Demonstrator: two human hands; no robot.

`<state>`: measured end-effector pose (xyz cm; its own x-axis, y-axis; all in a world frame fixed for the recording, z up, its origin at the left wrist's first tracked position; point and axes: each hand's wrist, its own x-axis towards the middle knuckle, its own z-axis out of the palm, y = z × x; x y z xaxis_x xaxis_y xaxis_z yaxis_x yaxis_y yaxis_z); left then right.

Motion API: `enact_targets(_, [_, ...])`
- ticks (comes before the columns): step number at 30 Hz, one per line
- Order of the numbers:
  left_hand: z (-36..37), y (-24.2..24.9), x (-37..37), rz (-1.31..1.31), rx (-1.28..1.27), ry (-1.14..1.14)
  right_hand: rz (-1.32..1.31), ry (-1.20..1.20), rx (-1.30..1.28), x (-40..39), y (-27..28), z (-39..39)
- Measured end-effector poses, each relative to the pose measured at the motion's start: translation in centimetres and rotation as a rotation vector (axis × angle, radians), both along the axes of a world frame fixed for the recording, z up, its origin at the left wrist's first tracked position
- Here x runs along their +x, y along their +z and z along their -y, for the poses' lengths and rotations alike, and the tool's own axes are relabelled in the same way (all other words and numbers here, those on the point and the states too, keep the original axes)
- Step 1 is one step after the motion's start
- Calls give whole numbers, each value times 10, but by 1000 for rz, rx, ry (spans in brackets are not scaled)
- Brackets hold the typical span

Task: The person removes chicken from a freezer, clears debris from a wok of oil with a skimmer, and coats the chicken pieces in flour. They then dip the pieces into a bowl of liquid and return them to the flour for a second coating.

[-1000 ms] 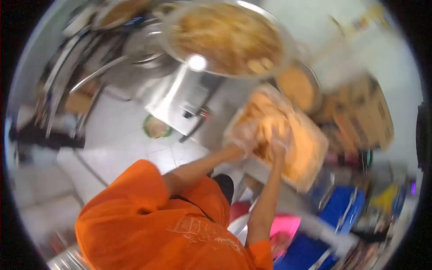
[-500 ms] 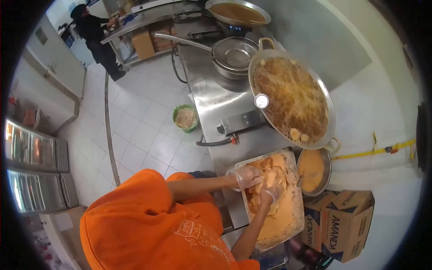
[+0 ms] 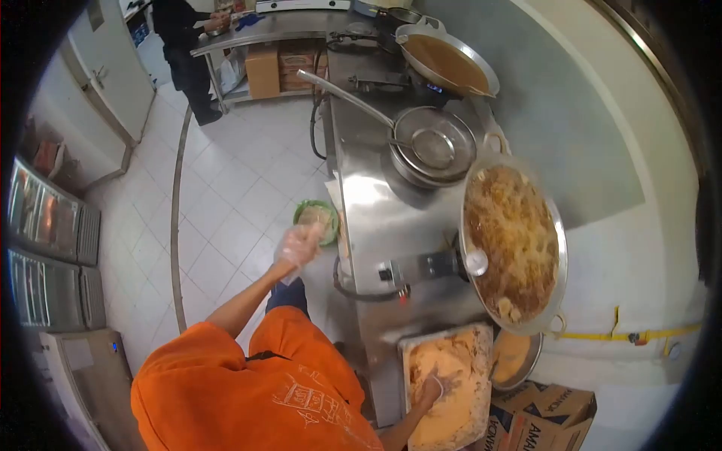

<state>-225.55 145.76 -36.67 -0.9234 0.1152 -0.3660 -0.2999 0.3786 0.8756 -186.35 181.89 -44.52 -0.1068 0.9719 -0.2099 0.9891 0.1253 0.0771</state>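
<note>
My left hand (image 3: 299,246), in a clear plastic glove, is held out over the floor in front of the green bin (image 3: 331,219). Its fingers look curled; anything inside them is too blurred to make out. My right hand (image 3: 432,391) rests in the pale orange breading (image 3: 460,402) that fills a shallow tray (image 3: 407,361). Those fingers are stretched out on the breading. Behind the tray, a metal bowl (image 3: 538,347) holds orange liquid. Farther along the counter, a wide wok (image 3: 558,259) holds bubbling oil with pieces frying, and a round dial thermometer (image 3: 476,262) sits at its rim.
A long-handled strainer (image 3: 432,146) lies over a pot on the steel counter (image 3: 368,188). Another pan (image 3: 481,64) of brown liquid stands farther back. Cardboard boxes (image 3: 553,417) sit beside the tray. A person in dark clothes (image 3: 180,52) works at a far table.
My left hand has left the tray and swung across to the bin. My right hand has stayed in the tray, its fingers now on the breading. The view has shifted.
</note>
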Motion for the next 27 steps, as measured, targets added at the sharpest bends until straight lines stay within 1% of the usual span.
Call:
enact_targets(1, [17,-37,-46,-1,-1,-10,76,-11,-93,-1,-4,7])
enact_targets(2, [32,-100,-102,-256,-110,-19,89,-18,-126,-1,-5,15])
enact_targets(3, [40,-136,-152,-508,-212,-27,78,-20,-105,-4,-2,19])
enact_targets(4, [40,-125,-199,-518,-204,-33,60,-20,-80,-9,3,26])
enact_targets(5, [36,-102,-240,-337,-79,52,43,-19,-53,-16,11,34])
enact_targets(6, [32,-93,-280,-143,46,130,42,-17,-29,-27,20,44])
enact_targets(7, [31,-102,-331,-141,55,115,34,-19,-1,-41,28,53])
enact_targets(9, [25,-127,-417,-857,-708,-140,35,-7,40,-71,41,68])
enact_targets(11, [19,-143,-494,-851,-202,-93,45,-18,52,-97,55,81])
enact_targets(12, [9,-135,-531,-844,-193,-95,54,-26,50,-109,62,85])
enact_targets(13, [-3,-115,-563,-788,-420,-110,58,-37,53,-120,66,88])
enact_targets(14, [-16,-106,-593,-726,-646,-133,68,-52,48,-132,72,92])
enact_targets(15, [-26,-111,-620,-723,-642,-151,82,-66,39,-141,77,95])
enact_targets(17, [-44,-125,-661,-354,-225,-76,97,-97,28,-162,82,100])
enact_targets(20, [-74,-136,-697,-320,-177,-116,122,-127,12,-185,91,102])
enact_targets(21, [-83,-125,-698,-313,-175,-125,129,-135,9,-188,95,103])
enact_targets(23, [-97,-96,-694,-126,-216,-203,141,-157,2,-197,103,105])
enact_targets(24, [-100,-100,-694,-122,-216,-213,142,-161,-1,-203,105,105])
enact_targets(26, [-102,-104,-697,45,197,-57,146,-175,-5,-209,110,105])
enact_targets(27, [-101,-108,-702,43,198,-65,145,-181,-4,-212,111,105])
